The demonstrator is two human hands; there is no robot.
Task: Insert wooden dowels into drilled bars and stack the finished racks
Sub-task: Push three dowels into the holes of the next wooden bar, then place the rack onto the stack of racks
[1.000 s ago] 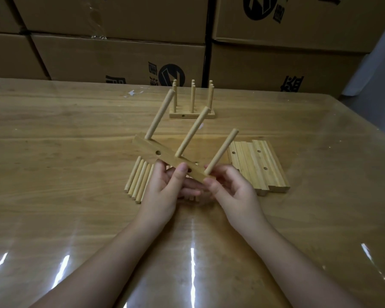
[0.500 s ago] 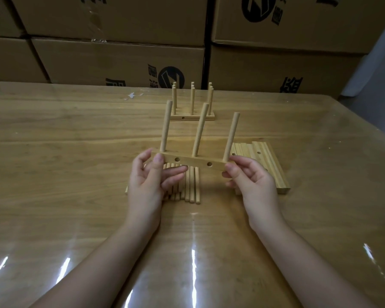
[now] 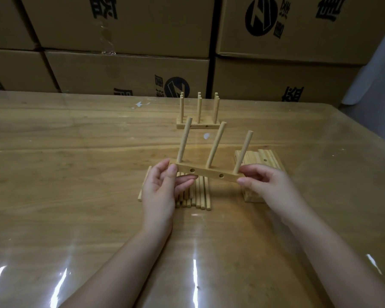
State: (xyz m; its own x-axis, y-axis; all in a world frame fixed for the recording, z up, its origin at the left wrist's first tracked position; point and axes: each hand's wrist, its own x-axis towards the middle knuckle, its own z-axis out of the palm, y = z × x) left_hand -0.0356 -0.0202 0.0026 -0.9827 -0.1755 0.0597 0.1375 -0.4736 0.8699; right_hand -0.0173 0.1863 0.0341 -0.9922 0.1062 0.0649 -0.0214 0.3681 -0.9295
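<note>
We hold the rack (image 3: 206,173) in the air above the table (image 3: 76,174), a little in front of us and near the middle of the view. It is one drilled bar with three dowels (image 3: 216,147) standing in its upper side, all leaning slightly to the right. Two open holes show on the side of the bar that faces us. The bar is not level: its right end is lower than its left end.

Our left hand (image 3: 159,190) grips the left end, with the thumb on the front face and the fingers curled behind and under. Our right hand (image 3: 267,185) pinches the right end between thumb and fingers.

Under the rack and the left hand, the loose dowels (image 3: 201,194) lie side by side on the table. Just beside them, to the right and partly behind the right hand, is the pile of drilled bars (image 3: 267,156). Farther back the finished racks (image 3: 198,125) stand together with their dowels upright. Behind the table, the cardboard boxes (image 3: 125,74) are stacked like a wall.
</note>
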